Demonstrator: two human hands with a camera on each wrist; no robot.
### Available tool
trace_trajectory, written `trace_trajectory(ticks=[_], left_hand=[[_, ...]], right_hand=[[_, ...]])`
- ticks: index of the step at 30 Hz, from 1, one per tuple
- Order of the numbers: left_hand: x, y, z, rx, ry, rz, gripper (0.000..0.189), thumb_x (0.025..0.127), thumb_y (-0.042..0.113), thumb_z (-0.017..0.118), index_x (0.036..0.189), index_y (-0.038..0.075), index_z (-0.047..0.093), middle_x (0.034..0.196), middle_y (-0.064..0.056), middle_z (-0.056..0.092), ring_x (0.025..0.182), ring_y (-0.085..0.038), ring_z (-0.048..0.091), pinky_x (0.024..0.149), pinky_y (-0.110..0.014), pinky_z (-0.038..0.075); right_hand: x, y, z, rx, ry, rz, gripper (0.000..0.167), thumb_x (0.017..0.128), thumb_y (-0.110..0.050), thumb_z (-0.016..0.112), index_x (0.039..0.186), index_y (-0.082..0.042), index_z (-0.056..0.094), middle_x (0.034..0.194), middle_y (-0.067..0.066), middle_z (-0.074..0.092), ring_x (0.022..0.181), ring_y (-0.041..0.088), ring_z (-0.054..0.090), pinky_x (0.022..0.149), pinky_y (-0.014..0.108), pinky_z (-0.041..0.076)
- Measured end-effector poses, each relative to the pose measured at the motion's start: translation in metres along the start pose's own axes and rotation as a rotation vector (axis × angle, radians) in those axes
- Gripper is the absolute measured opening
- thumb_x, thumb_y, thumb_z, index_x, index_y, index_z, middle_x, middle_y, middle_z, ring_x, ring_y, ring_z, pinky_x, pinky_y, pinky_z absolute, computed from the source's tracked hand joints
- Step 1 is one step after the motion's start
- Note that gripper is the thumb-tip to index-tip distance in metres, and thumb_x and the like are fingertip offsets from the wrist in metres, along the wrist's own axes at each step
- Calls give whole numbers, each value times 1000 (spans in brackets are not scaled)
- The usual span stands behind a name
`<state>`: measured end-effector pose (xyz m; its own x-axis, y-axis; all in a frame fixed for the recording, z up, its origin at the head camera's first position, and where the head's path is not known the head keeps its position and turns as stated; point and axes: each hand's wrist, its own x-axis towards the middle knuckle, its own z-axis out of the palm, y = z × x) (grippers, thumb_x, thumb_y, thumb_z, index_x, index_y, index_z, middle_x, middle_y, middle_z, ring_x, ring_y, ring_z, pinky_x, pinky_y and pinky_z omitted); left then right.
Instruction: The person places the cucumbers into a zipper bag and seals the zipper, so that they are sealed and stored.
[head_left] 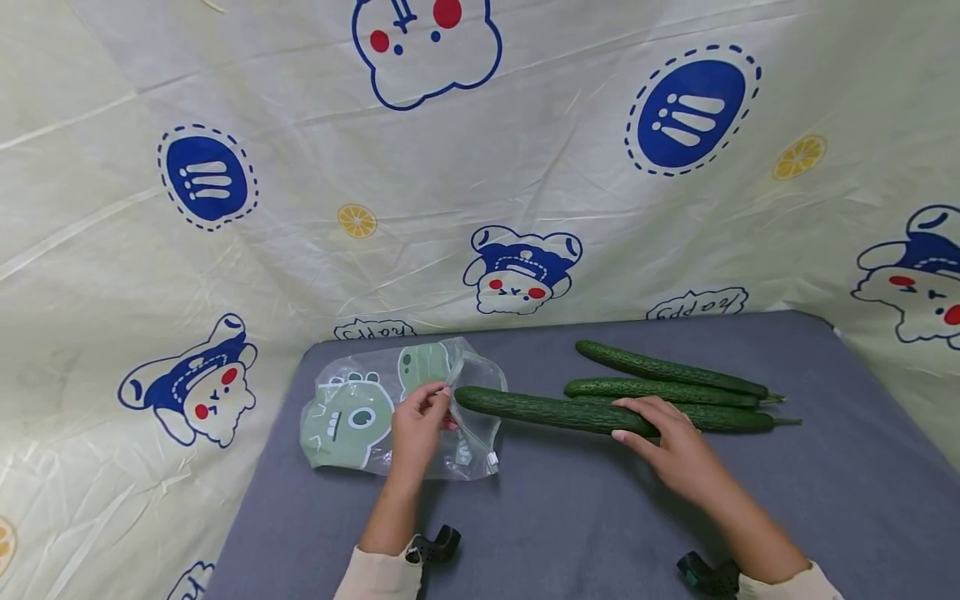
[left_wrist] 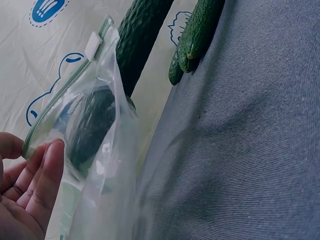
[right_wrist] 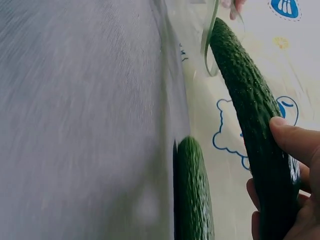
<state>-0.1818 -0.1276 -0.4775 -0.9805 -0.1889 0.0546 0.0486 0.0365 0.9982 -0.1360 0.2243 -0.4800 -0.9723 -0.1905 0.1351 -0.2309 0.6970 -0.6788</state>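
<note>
Gripping one cucumber (head_left: 547,411) around its right-hand part, that's the right hand (head_left: 671,442), thumb on the near side and fingers over the far side, and the cucumber points left across the middle of the scene! Over on the left, the left hand (head_left: 416,421) pinches the edge of a clear zip bag (head_left: 352,425) between thumb and fingers, and look, the bag's mouth gapes to the right, straight at that cucumber. The rounded left tip sits right at the mouth, with dark green showing through the plastic from the left wrist; how far inside it reaches, I cannot tell. Down at the bag's near right corner sits a pale zip slider (head_left: 492,460), and green cartoon shapes spread across the plastic. Beyond the right hand, three more cucumbers lie close together: a far one (head_left: 667,364) slanting nearer toward the right, a middle one (head_left: 652,388) and a near one (head_left: 738,418), partly hidden behind the held cucumber and the hand, its thin stem poking right. Pale sleeves (head_left: 378,575) end just behind the wrists, each wrist wearing a black device (head_left: 438,543). Under it all runs the grey tabletop (head_left: 555,517), and at the far side rises a whitish sheet (head_left: 465,167) printed with blue-lined bears and orange slices.
</note>
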Motion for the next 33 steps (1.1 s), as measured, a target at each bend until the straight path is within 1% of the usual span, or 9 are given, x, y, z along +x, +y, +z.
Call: trace_trajectory(ticks=[6,10,15,20,23,30,33], left_hand=[[-1,0,2,-9,-10,1,26,97,7,64,118,-8,67,83,-20,69,55,-9,64,57,-27,61],[-1,1,3,17,-9,-3,27,97,8,64,120,-6,67,84,-19,69,54,-9,63,57,-25,60],[-1,0,3,38,-8,18,25,96,7,65,119,-5,69,82,-16,69,53,-8,62,55,-25,59],[-2,-1,5,27,-43,51,22,96,6,65,115,-5,70,78,-14,67,55,-8,63,55,-25,59],[-4,-2,8,22,-68,62,22,96,6,65,115,-5,70,78,-14,67,56,-8,63,56,-24,59],[-9,-3,14,33,-117,77,21,96,5,64,113,-5,70,80,-24,66,55,-8,62,55,-24,57],[-12,-3,17,43,-122,84,20,96,6,65,112,-4,70,79,-24,66,54,-8,61,54,-24,57]], right_hand=[[8,-6,13,15,9,-10,49,97,-37,66,140,-15,58,139,14,58,131,41,52,104,71,32],[12,-10,18,13,15,-16,49,97,-37,67,140,-15,59,137,13,59,130,40,53,106,69,31],[16,-15,21,5,15,-25,48,96,-33,69,139,-15,59,136,13,60,129,39,53,108,70,29],[18,-21,26,4,18,-42,46,95,-30,70,137,-15,61,135,12,61,128,38,54,108,68,30],[21,-26,30,9,12,-49,46,94,-30,71,137,-16,61,134,11,62,127,37,55,108,67,31],[28,-36,46,3,0,-59,45,93,-28,72,136,-17,62,136,11,61,132,39,53,110,70,30],[31,-42,55,-3,0,-61,45,93,-29,72,135,-17,63,137,11,62,132,38,54,111,68,31]])
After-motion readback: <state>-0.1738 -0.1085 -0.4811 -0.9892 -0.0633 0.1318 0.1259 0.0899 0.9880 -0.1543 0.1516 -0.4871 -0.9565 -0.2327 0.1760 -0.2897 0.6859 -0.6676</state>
